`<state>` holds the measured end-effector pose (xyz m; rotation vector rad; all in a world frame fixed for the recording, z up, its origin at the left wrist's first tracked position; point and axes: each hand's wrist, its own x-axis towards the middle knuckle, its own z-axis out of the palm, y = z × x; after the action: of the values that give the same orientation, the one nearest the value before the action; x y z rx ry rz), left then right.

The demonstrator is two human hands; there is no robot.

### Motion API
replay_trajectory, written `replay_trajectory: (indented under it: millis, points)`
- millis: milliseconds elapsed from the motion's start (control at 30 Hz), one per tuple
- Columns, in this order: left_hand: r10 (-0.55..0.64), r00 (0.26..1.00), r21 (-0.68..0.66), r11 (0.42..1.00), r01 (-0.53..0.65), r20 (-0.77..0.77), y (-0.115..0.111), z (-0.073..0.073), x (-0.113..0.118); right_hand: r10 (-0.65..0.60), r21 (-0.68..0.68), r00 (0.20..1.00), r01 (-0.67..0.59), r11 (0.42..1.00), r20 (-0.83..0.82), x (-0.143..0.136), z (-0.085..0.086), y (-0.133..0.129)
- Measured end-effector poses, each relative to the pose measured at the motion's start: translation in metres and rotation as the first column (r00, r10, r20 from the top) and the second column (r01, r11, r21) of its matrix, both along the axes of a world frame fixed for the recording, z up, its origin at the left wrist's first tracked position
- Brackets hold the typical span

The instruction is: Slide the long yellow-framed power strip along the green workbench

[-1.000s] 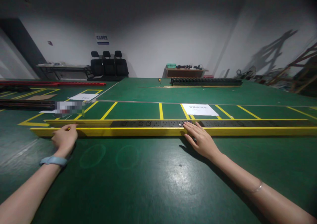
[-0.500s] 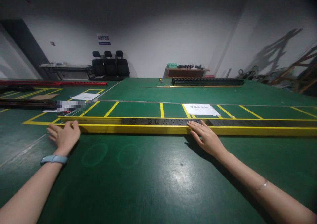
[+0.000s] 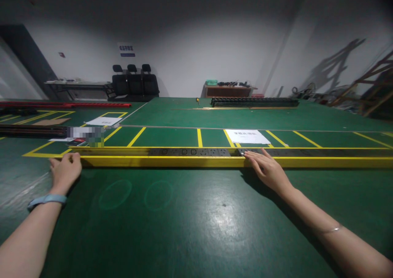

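"Hands: what's different?"
"Right hand has slid rightward, fingers outstretched on the black socket row; a gap now splits it."
"Left hand?"
"Curled at the left end of the yellow channel (whether it's pinching, I can't tell). The row sits inside."
"Around it?"
"White paper lies just behind; the right hand hides part of the row."
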<state>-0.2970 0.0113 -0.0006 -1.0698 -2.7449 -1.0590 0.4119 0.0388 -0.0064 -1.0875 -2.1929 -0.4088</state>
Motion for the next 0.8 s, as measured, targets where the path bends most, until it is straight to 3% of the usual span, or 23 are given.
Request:
replay_trajectory:
  millis: [200,533,800]
  points:
    - [0.014,0.998,-0.002,1.000,-0.014,0.058,0.007,0.002,0.005,-0.031,0.045,0.999,0.031,0.999,0.012,-0.015,-0.002,-0.008]
    - [0.048,0.998,-0.096,0.994,-0.044,0.037,0.003,0.010,0.026,0.074,-0.043,0.994,-0.071,0.997,0.085,-0.062,0.001,-0.013]
    - [-0.043,0.996,-0.172,0.985,0.030,-0.075,0.008,0.001,0.057,0.013,-0.051,0.999,-0.011,0.999,0.037,-0.054,-0.005,-0.006]
